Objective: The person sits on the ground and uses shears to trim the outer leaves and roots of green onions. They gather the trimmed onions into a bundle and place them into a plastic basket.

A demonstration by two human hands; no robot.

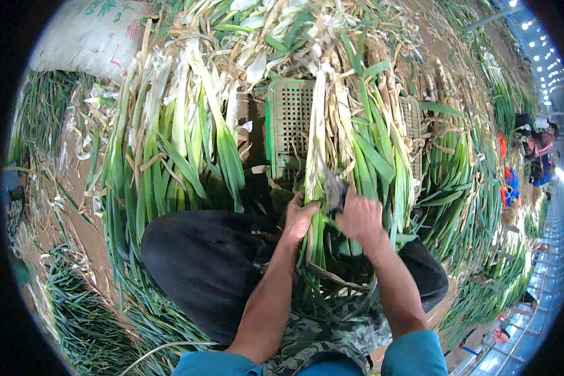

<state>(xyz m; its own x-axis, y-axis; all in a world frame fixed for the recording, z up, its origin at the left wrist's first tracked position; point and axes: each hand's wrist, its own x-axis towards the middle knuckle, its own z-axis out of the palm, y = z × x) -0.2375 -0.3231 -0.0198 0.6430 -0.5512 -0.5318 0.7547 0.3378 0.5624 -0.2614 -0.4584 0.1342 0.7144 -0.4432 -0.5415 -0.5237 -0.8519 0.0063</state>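
My left hand (301, 217) grips a long green onion stalk (315, 141), whose pale end points away from me and lies over the rim of a plastic crate. Close beside it on the right, my right hand (361, 214) is closed around something dark and blurred, perhaps a tool, against the stalk's leaves. A bundle of green onions (378, 141) with dry outer leaves lies just past my right hand. Another pile of green onions (178, 141) rests to the left, its leaves hanging beside my knee.
A perforated plastic crate (291, 89) stands between the piles, in front of me. Peeled leaves and husks (258, 42) are heaped beyond it. A white sack (89, 42) lies at the upper left. More onions (84, 315) cover the ground. Other people (538, 145) are far right.
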